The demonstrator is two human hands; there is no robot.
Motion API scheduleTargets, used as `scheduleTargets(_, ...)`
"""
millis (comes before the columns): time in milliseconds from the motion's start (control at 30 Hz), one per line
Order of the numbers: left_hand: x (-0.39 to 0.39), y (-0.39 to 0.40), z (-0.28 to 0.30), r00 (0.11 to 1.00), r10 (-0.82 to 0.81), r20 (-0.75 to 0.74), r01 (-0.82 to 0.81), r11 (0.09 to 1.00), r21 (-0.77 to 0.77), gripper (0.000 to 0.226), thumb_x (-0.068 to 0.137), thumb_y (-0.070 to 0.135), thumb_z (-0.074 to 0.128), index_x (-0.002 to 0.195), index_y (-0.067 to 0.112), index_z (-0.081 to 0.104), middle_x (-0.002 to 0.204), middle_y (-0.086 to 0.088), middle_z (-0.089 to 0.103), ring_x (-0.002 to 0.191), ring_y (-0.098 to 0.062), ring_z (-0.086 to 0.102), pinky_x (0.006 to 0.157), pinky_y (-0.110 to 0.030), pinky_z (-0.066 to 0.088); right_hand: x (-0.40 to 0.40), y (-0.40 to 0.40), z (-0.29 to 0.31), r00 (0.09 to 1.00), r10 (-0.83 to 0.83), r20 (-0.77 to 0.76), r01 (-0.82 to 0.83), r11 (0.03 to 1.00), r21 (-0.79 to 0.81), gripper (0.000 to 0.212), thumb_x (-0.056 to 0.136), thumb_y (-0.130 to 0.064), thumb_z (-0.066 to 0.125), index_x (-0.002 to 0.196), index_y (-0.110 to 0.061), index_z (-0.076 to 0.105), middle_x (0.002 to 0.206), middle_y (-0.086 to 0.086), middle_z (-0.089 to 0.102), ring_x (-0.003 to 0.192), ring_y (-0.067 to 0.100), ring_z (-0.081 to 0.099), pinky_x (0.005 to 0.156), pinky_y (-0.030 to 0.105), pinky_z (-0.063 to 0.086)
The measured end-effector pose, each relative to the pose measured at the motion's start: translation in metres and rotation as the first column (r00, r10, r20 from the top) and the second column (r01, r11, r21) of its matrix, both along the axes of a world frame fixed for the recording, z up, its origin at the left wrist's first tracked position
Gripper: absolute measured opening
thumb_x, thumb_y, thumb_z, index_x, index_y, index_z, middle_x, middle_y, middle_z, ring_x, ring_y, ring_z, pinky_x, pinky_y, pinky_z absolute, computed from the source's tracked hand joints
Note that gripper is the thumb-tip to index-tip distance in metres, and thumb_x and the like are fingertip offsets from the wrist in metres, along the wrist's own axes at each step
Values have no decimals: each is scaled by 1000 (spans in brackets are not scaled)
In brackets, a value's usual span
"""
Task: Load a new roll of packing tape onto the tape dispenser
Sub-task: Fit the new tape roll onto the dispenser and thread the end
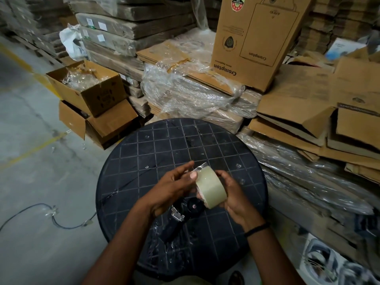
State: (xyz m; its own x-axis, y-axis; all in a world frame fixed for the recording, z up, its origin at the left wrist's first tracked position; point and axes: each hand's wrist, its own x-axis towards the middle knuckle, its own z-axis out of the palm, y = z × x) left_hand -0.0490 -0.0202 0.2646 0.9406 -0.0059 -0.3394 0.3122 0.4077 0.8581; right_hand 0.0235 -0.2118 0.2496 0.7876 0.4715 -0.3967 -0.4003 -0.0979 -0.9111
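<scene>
The tape roll (209, 187) looks glossy, clear plastic; below the hands, the dispenser (185, 214) is matt black plastic with a shiny metal blade.

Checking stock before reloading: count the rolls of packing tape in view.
1. The packing tape roll is held between the left hand and right hand, above the tape dispenser on the round black table. The open boxes may hide others.
</scene>
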Motion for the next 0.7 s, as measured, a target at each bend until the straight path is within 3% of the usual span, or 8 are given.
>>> scheduleTargets(67,-4,-2,-22,997,2,-82,-4,1000,-31,73,80,13,81,145,20,46,128,-16,68,117,-31,68,103,-47,52,-2,-1,-13,993,33,-111,-31,999,20,28,105,-27,47,128,-17,62,113,22,74,88,37,74,59,38,60)
scheduleTargets(133,-8,-11,-45,980,106,-170,-92,992,88,79,71,8,88,141,16,50,121,-21,70,110,-31,71,96,-45,56,-4,0,-30,987,53,-154,-63,996,-59,31,105,-27,48,126,-13,66,112,21,75,89,33,74,63,39,62)
scheduleTargets(267,-19,-38,-80,950,233,-208,-187,958,219,36,81,-10,71,107,15,74,97,-8,79,94,-30,75,75,-37,61,-18,11,-59,974,-16,-228,-29,981,-192,21,104,-17,53,118,-9,67,107,14,76,78,23,74,51,35,60)
scheduleTargets(333,-23,-51,-95,920,316,-233,-213,900,379,32,83,-8,66,87,22,76,78,2,78,78,-19,73,67,-30,60,-24,13,-73,981,-74,-180,29,969,-244,14,102,-13,57,111,-15,68,111,14,75,81,21,72,52,33,60)
scheduleTargets(400,-27,-55,-117,860,435,-267,-243,809,536,22,77,6,62,87,19,77,77,0,78,72,-17,72,65,-34,61,-29,10,-88,970,-190,-152,142,950,-277,14,103,-27,58,106,-19,69,106,9,76,85,17,72,56,30,59)
scheduleTargets(467,-28,-56,-141,844,461,-275,-196,741,642,38,70,15,60,103,21,78,84,-4,79,77,-21,74,71,-40,62,-35,6,-104,956,-249,-157,197,937,-287,35,100,-51,54,109,-21,70,104,3,76,95,19,73,67,35,62)
scheduleTargets(567,-31,-60,-167,829,474,-296,-158,707,690,33,79,22,68,111,24,76,90,-2,79,85,-21,75,76,-35,60,-46,1,-131,990,-123,65,139,901,-411,68,76,-79,64,121,-27,65,114,-4,72,105,13,69,94,42,57)
scheduleTargets(700,-27,-62,-198,824,464,-325,-162,742,650,37,84,28,76,119,20,74,98,-1,80,91,-15,74,83,-29,58,-48,-2,-163,962,-17,272,168,823,-542,52,79,-24,85,124,-26,58,119,-2,65,105,15,65,92,37,54)
